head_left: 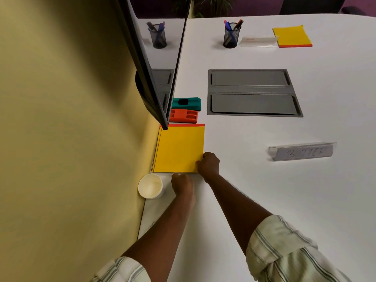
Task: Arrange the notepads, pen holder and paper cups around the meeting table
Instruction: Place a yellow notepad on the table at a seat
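Observation:
A stack of yellow notepads (179, 148) with a red top strip lies flat on the white table (244, 180) against the wall. My right hand (208, 164) pinches its near right corner. My left hand (182, 184) has curled fingers at the stack's near edge; whether it holds the pad is hidden. A white paper cup (150, 186) stands upright just left of my left hand. Far across the table stand a black mesh pen holder (231, 35) with pens and another yellow notepad (292, 36).
A dark screen (154, 64) hangs from the yellow wall over the table's left side. A teal holder (187, 103) and an orange holder (184, 116) lie behind the stack. A grey cable hatch (253, 92) sits mid-table, with two clear name stands (302, 152).

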Action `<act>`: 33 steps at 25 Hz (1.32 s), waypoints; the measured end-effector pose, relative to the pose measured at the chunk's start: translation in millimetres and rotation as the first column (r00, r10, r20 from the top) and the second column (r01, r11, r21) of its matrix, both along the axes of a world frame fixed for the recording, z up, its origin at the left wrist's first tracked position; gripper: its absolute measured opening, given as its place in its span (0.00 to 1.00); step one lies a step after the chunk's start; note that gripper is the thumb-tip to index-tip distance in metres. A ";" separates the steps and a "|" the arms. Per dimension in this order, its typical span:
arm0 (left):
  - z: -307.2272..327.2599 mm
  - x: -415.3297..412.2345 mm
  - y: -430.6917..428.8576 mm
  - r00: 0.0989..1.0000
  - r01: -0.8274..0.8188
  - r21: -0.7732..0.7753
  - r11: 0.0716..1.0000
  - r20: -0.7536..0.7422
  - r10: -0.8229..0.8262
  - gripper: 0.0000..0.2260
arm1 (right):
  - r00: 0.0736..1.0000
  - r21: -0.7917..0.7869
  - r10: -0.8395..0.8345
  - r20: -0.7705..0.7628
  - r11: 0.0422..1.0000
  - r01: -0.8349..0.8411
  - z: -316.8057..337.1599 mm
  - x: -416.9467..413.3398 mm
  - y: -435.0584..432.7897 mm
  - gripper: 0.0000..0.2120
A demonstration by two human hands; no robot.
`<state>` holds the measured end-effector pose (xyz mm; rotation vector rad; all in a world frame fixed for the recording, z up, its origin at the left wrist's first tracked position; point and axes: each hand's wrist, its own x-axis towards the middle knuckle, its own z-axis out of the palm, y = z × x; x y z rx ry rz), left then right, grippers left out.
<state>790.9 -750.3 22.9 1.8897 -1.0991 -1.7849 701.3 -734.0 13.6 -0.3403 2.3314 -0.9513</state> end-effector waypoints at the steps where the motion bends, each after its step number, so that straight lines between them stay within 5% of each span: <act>1: 0.4 1.5 -0.8 1.000 -0.014 -0.020 1.000 -0.002 0.014 0.13 | 1.000 0.010 0.021 -0.014 1.000 -0.021 -1.8 0.9 -0.7 0.10; 6: -5.3 1.8 -6.1 0.996 0.069 -0.086 0.994 0.067 -0.063 0.12 | 0.993 0.046 0.104 -0.059 0.994 -0.101 -7.1 7.3 -5.3 0.02; 15: -12.0 -1.7 -11.7 0.982 0.149 -0.110 0.983 0.131 -0.135 0.15 | 0.993 0.154 0.093 -0.073 0.985 -0.081 -7.5 14.6 -9.7 0.13; 26: 3.0 -10.9 -1.5 0.990 0.100 0.031 0.995 -0.102 -0.096 0.17 | 0.996 0.037 0.090 -0.004 0.995 -0.090 -8.8 28.5 11.8 0.11; 28: 7.6 -11.0 4.5 0.985 0.148 0.031 0.988 -0.093 -0.145 0.18 | 0.994 0.040 0.102 -0.024 0.994 -0.101 -8.5 29.3 19.0 0.15; 33: 29.6 -3.3 36.7 0.908 0.414 -0.117 0.903 0.116 -0.402 0.15 | 0.993 0.053 0.105 -0.060 0.993 -0.102 8.9 39.3 50.1 0.06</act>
